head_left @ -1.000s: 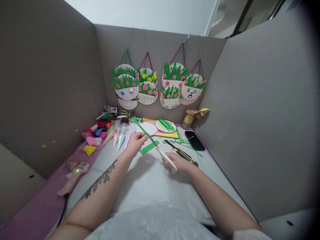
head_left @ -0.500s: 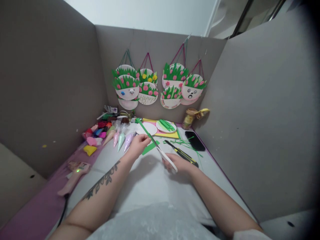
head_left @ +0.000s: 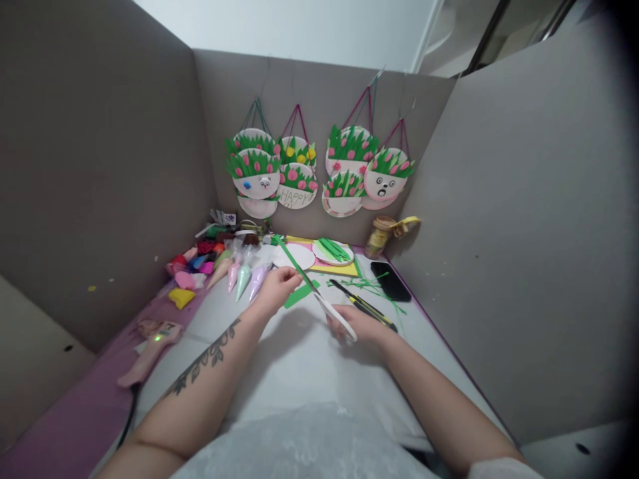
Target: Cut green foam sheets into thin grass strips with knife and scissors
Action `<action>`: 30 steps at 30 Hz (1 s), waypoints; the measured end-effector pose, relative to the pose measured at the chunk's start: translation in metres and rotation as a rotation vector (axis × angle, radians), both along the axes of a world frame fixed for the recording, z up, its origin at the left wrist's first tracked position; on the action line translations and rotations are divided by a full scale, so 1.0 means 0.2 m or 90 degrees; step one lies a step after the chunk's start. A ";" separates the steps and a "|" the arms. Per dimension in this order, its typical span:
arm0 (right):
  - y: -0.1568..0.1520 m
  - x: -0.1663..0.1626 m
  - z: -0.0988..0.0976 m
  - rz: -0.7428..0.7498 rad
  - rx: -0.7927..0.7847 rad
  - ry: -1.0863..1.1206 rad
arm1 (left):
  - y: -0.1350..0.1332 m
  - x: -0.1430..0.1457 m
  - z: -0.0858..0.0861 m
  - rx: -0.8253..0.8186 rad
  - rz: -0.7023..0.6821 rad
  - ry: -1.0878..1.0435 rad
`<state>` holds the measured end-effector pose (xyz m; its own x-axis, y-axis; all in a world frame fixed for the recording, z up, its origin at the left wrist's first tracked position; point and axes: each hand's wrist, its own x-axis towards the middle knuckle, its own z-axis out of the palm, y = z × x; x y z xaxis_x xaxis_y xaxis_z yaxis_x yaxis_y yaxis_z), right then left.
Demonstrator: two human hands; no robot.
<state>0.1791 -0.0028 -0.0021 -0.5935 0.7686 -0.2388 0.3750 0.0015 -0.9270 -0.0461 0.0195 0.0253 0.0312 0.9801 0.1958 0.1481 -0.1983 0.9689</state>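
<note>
White-handled scissors (head_left: pixel 337 315) partly hidden by gripping right hand (head_left: pixel 360 324); left hand (head_left: pixel 276 291), pinching green paper strip (head_left: pixel 293 257), nearer scissors than earlier.

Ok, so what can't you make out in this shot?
In the head view:
Part of the flat green piece: behind the left hand.
Right hand: its full grip, partly covered by the scissors handle.
Marks below HAPPY on a hanging plate: too small to read.
Left arm: cut off by the bottom edge.
</note>
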 end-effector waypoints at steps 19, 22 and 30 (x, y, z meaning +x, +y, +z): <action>0.02 0.00 -0.04 -0.015 0.012 -0.024 | 0.00 -0.02 0.06 -0.058 0.070 -0.037; 0.02 0.01 -0.05 -0.005 0.029 -0.025 | 0.00 -0.03 0.07 -0.043 0.068 -0.032; -0.01 -0.01 0.00 0.001 -0.003 0.002 | -0.02 -0.01 0.06 -0.005 0.090 -0.014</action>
